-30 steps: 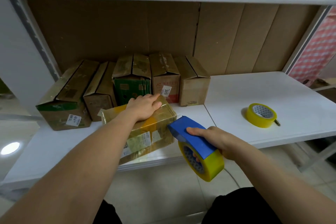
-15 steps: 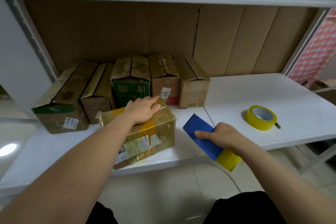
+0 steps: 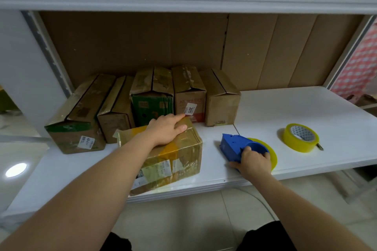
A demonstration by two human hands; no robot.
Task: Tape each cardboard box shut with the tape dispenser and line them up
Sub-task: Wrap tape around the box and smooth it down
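A: Where was the box being worked on?

B: At about 7 o'clock on the white shelf (image 3: 306,112), near the front edge — the wrapped box (image 3: 173,161), glossy with clear film and yellow tape. The left hand (image 3: 166,129) lay flat on its top, fingers straight, pressing, not curled round anything.

A: And the tape dispenser?

B: The blue tape dispenser (image 3: 234,144) sat on the shelf at 5 o'clock, just beside the box. The right hand (image 3: 254,162) had its fingers curled round the near end, gripping it.

A: How would that box handle?

B: Light, I'd guess, stiff-sided, but slick — the film would let a palm slide. Better to take it by the two short ends than from the top.

A: Contents?

B: Couldn't tell; it was closed. The row of boxes (image 3: 153,96) at 11 to 12 o'clock, against the back, had flaps down, dark seams showing, contents hidden.

A: Anything else?

B: A spare yellow tape roll (image 3: 301,137) at 3 o'clock, well apart.
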